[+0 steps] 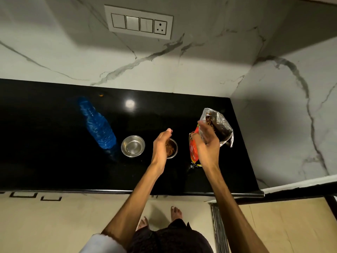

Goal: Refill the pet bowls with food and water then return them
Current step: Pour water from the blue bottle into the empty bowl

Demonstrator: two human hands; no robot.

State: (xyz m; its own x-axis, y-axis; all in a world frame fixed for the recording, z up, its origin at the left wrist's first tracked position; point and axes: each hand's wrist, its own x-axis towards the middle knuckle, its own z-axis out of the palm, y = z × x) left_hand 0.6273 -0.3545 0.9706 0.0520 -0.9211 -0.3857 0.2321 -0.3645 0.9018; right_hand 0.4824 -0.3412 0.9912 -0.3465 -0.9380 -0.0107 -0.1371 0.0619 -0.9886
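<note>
Two small steel bowls stand on the black counter (pixel 54 161). The left bowl (pixel 133 146) holds water. The right bowl (pixel 172 148) holds brown kibble and is partly hidden by my left hand (pixel 160 146), which hovers over it with fingers loosely curled; whether it holds kibble is unclear. My right hand (pixel 207 141) grips an opened red and silver food bag (pixel 217 126), standing upright to the right of the kibble bowl. A blue plastic water bottle (pixel 96 123) stands to the left of the water bowl.
A marble wall with a switch panel (pixel 139 21) rises behind the counter, and a marble side wall (pixel 291 115) closes it on the right. The counter's front edge (pixel 109 191) runs below the bowls. Bare feet (pixel 176 212) stand on the beige floor.
</note>
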